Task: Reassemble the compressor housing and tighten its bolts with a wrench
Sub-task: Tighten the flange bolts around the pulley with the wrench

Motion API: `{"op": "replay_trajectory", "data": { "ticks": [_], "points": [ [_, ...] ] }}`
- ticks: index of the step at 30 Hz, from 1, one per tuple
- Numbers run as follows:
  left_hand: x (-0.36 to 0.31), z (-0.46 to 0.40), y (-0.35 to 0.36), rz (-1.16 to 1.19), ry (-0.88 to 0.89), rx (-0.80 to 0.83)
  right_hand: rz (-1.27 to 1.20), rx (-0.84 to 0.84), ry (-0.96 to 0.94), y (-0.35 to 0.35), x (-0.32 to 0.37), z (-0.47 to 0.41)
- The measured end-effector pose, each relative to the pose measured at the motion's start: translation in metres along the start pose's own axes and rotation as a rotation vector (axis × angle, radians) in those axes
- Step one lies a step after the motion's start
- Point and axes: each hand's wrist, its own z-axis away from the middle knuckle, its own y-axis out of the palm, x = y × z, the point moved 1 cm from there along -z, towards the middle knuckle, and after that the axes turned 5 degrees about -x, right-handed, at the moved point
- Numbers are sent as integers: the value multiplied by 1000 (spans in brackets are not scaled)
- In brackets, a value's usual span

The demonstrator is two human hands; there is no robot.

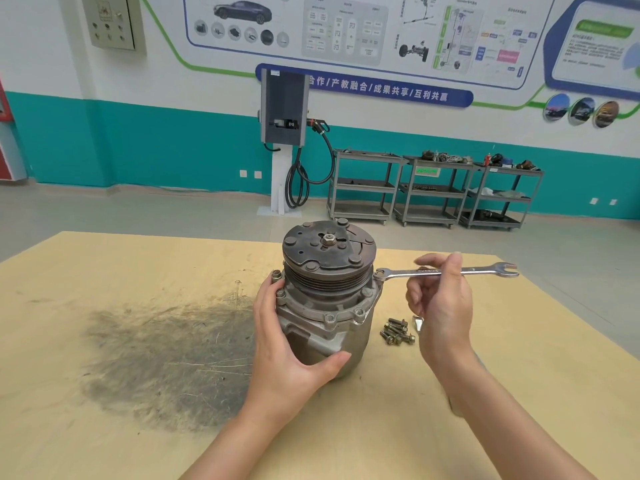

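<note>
A pale wooden table filled the lower part of the head view, with a broad dark smear of grime spread across its left half. Behind it, against the teal-and-white wall, stood a charging post with a looped black cable and a row of grey shelf carts carrying assorted parts.

The compressor stood upright near the middle of the table, its rusty pulley and clutch plate facing up and several flange bolts seated around the housing rim. The left hand wrapped the housing from its left side, fingers curled behind the body and thumb lying across the lower front.

The right hand was raised beside the compressor's right side and pinched the shank of a combination wrench between thumb and fingers (the remaining fingers were loosely curled below). The wrench lay roughly level, its ring end sitting on a bolt at the housing's right rim, its open end pointing away to the right.

A small heap of loose bolts lay on the table just right of the compressor's base, beneath the right hand.
</note>
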Motion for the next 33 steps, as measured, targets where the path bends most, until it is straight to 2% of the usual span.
{"op": "replay_trajectory", "data": {
  "ticks": [4, 6, 15, 19, 21, 24, 26, 29, 33],
  "points": [
    [1, 1, 1, -7, -12, 2, -82, -102, 44, -10, 11, -10],
    [2, 1, 1, -12, -15, -2, -93, -102, 82, -11, 15, -18],
    [0, 1, 1, 9, -24, 5, -63, 135, 414, 0, 16, -62],
    [0, 1, 1, 10, -19, 4, -23, 158, 442, 6, 14, -65],
    [-1, 1, 1, 10, -17, 5, -7, 54, 334, 6, 11, -57],
    [-1, 0, 1, 6, -2, -2, -44, -145, 20, -1, 5, -32],
    [-1, 0, 1, 2, 0, -3, -16, -216, -170, -5, 3, -13],
    [0, 1, 1, 9, 0, -2, 94, -235, -393, -9, 1, 1],
    [1, 1, 2, 25, -16, -1, 97, -125, -581, -14, -1, 9]
  ]
}}
